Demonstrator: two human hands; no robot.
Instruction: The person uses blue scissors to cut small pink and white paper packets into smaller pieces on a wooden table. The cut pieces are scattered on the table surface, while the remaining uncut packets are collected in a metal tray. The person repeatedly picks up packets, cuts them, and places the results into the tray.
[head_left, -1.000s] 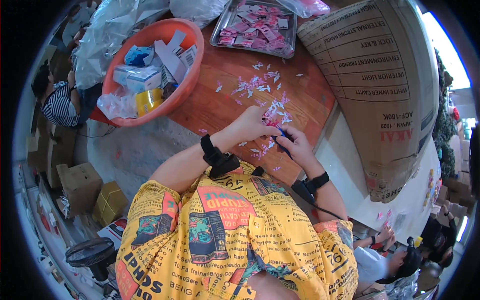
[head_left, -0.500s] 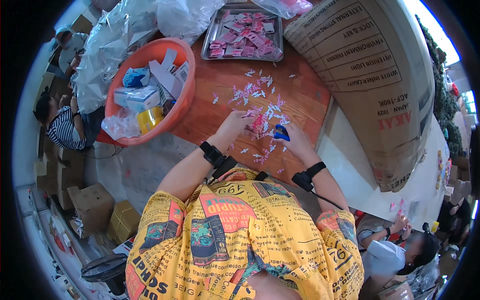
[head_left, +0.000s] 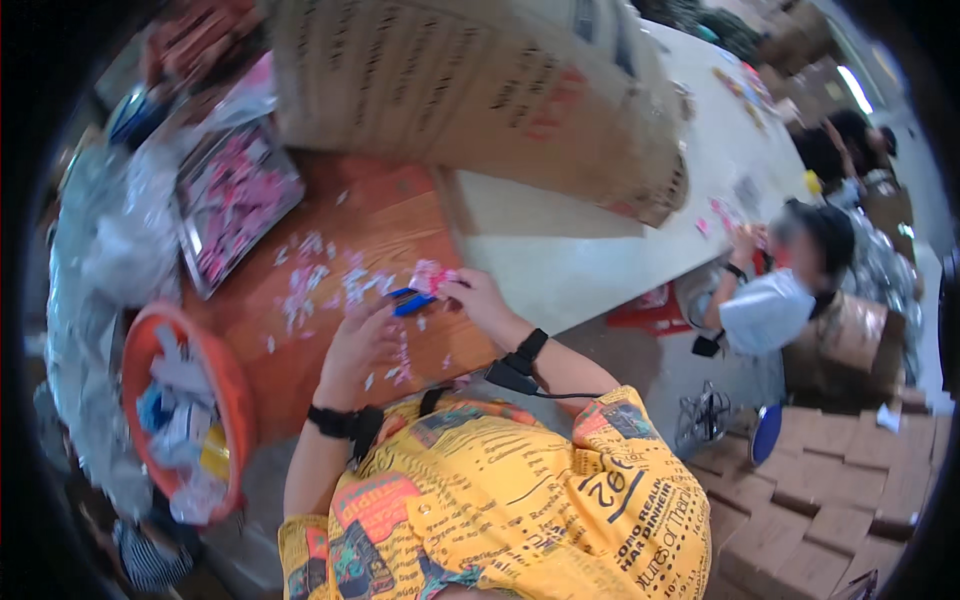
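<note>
My right hand [head_left: 480,300] is closed, pinching a small pink-and-white piece [head_left: 430,275] by its edge. Just below that piece is a blue-handled hand tool [head_left: 412,301], its two blue arms spread in a V; its exact kind is unclear. My left hand [head_left: 362,338] is bent beside the tool's left end. Its fingers are blurred, and I cannot tell whether they grip the tool or only lie beside it. Under and beyond both hands, many small pink and white pieces [head_left: 300,290] are scattered over the reddish wooden tabletop [head_left: 345,205].
A metal tray [head_left: 208,285] heaped with pink pieces lies at the far left. Nearer stands an orange basin [head_left: 243,400] with boxes and tape. A large cardboard carton [head_left: 480,110] rises beyond the table, next to a white tabletop [head_left: 520,270]. Another person [head_left: 775,300] sits at the right.
The view has turned, so basin and tray now appear farther left. The blue tool, earlier at my right hand, is now between both hands. A pink piece now shows raised in my right fingers.
</note>
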